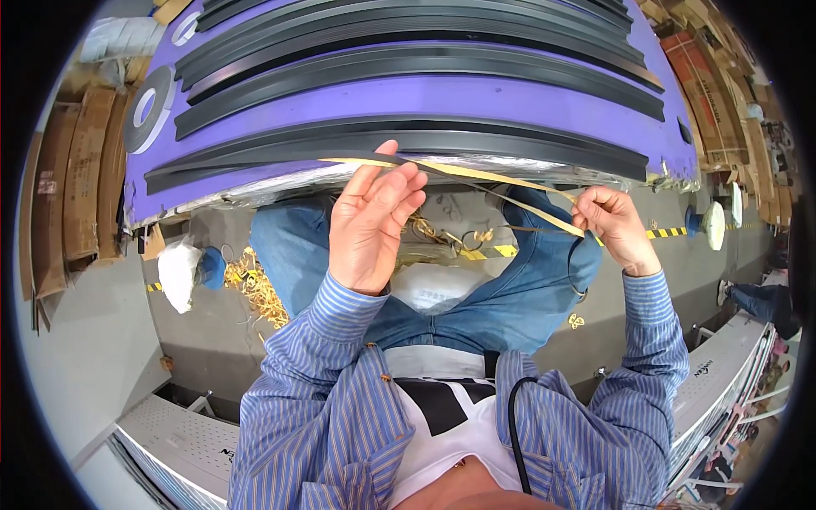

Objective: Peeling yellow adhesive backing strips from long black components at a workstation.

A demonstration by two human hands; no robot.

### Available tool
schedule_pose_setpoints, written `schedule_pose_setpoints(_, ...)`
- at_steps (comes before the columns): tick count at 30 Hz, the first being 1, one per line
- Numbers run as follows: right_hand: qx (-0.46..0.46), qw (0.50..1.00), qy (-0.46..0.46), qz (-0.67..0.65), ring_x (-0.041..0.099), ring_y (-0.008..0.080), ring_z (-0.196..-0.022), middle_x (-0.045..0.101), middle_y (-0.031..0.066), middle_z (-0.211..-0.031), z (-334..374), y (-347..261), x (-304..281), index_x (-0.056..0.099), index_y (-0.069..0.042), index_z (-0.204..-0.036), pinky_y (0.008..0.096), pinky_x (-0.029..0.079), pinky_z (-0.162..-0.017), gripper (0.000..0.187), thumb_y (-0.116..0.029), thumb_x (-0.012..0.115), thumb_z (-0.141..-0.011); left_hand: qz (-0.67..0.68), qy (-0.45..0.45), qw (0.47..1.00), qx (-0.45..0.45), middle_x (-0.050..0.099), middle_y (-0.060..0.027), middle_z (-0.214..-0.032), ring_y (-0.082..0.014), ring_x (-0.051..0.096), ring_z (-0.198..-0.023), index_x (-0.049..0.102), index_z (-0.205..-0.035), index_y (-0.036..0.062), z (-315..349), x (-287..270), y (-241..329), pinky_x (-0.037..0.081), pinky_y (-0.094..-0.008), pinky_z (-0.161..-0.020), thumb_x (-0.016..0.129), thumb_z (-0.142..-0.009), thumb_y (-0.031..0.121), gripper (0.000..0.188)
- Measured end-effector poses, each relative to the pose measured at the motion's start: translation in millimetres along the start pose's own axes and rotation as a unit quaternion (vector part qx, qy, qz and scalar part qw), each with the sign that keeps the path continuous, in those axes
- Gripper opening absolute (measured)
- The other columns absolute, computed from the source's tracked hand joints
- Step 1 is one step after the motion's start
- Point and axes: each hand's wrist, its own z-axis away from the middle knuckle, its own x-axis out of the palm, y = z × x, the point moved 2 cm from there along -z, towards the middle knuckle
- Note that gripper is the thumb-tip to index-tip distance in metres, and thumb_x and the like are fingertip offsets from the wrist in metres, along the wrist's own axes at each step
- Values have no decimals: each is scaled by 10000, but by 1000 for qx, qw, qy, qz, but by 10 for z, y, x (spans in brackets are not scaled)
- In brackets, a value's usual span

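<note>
A narrow black strip with a yellow backing [467, 172] stretches between my hands, just in front of the nearest black profile [510, 151]. My left hand [371, 223] is raised with its palm partly turned up. Its fingers are bent around the strip near their tips, and the black part runs off to the left over the profile. My right hand [614, 226] pinches the yellow band between thumb and fingers, its knuckles upward. Below the upper band, a second yellow length [548, 218] also reaches the right hand. The exact grip inside my right fingers is hidden.
More long black profiles [425, 68] lie across the purple table [408, 100]. A grey tape roll [150, 109] rests at its left edge. Curled yellow scraps [255, 289] litter the floor. Cardboard [85, 170] stands at left; a perforated white bench [183, 438] is behind me.
</note>
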Motion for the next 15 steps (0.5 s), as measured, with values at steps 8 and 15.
schedule_pose_setpoints(8, -79, 985, 67, 140, 548, 83, -708, 611, 8, -761, 96, 187, -458, 636, -17, -854, 235, 442, -683, 160, -164, 592, -898, -59, 18, 998, -23, 617, -56, -1073, -131, 579, -980, 480, -1277, 19, 19, 86, -362, 476, -261, -807, 593, -887, 92, 413)
schedule_pose_setpoints(15, -35, 971, 171, 166, 471, 39, -630, 575, -40, -716, 274, 355, -997, 664, -29, -884, 177, 366, -590, 159, -180, 615, -885, -46, -31, 995, -81, 599, -48, -1089, -146, 566, -1023, 471, -1285, 16, 63, 310, -549, 459, -272, -852, 553, -911, 93, 391)
